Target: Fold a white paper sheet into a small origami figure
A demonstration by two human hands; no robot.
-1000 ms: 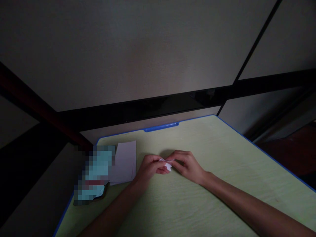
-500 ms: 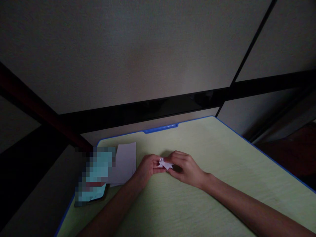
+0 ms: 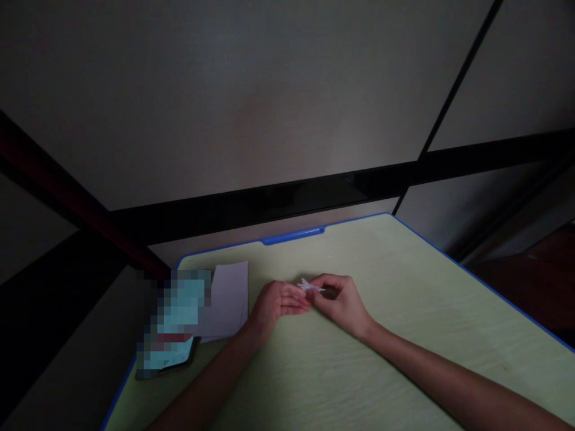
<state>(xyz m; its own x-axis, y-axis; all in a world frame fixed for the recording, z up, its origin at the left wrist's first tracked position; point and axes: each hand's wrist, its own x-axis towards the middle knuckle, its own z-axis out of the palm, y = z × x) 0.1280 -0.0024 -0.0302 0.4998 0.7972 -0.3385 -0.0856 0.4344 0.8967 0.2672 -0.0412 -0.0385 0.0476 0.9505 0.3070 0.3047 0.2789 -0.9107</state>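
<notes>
A small white folded paper piece (image 3: 309, 287) with pointed tips is pinched between the thumb and fingers of my right hand (image 3: 339, 299). My left hand (image 3: 283, 299) lies palm up just to the left, its fingers stretched out toward the paper. Its fingertips are close to my right thumb; whether they touch the paper I cannot tell. Part of the folded piece is hidden behind my right fingers.
White paper sheets (image 3: 227, 296) lie stacked at the table's left side. Partly overlapping them is a phone-like device (image 3: 179, 320), its screen blurred out. The pale table (image 3: 381, 257) has a blue rim and a blue handle (image 3: 294, 235); a panelled wall rises behind it.
My right hand has turned the folded paper and lifted it slightly off my left fingers. The left fingers, which had been under the paper, now show more fully, stretched out.
</notes>
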